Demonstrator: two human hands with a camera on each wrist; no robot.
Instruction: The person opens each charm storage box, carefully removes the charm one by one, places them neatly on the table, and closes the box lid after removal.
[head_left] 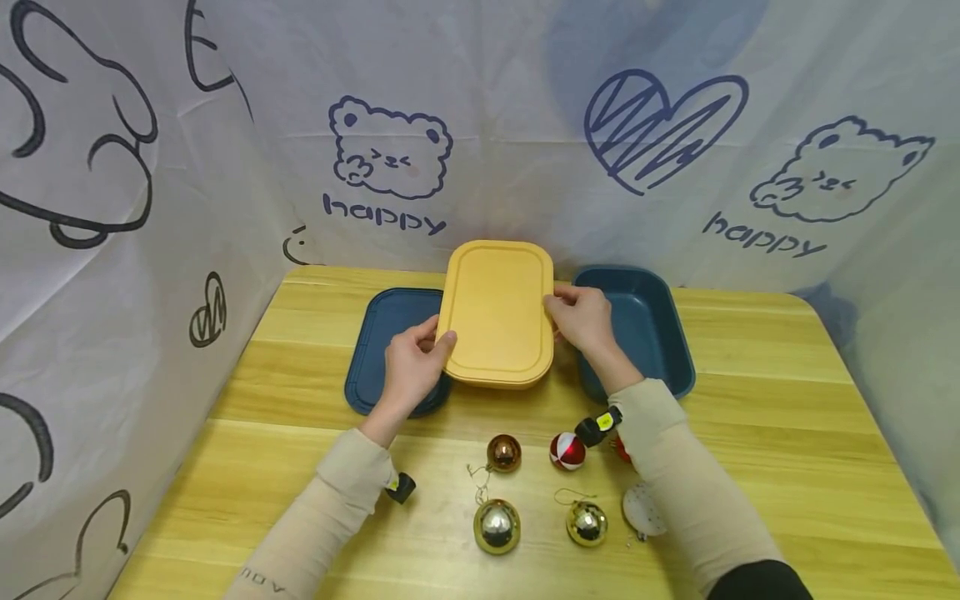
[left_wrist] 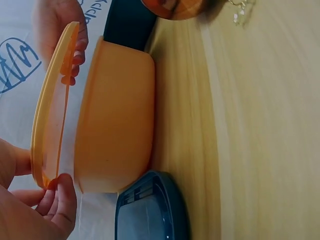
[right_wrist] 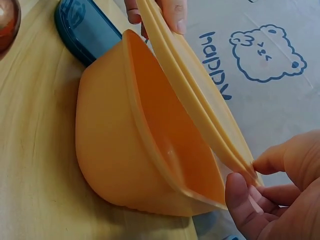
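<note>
Both hands hold a yellow lid (head_left: 497, 308) by its opposite long sides. My left hand (head_left: 412, 362) pinches its left edge, thumb on top and fingers underneath. On the other side, my right hand (head_left: 583, 318) pinches the right edge. Below the lid stands a deep yellow container (left_wrist: 117, 115), and a gap shows between its rim and the raised lid in both wrist views. The right wrist view looks into the container's open top (right_wrist: 170, 135); its inner wall shows, while part of the inside is hidden by the lid.
A dark blue lid (head_left: 371, 354) lies left of the yellow container, a dark blue box (head_left: 648, 333) right of it. Nearer me are a copper ball (head_left: 504, 453), gold balls (head_left: 497, 526), a red-and-white ball (head_left: 567, 451) and a white ornament (head_left: 642, 511). Printed cloth (head_left: 510, 125) hangs behind.
</note>
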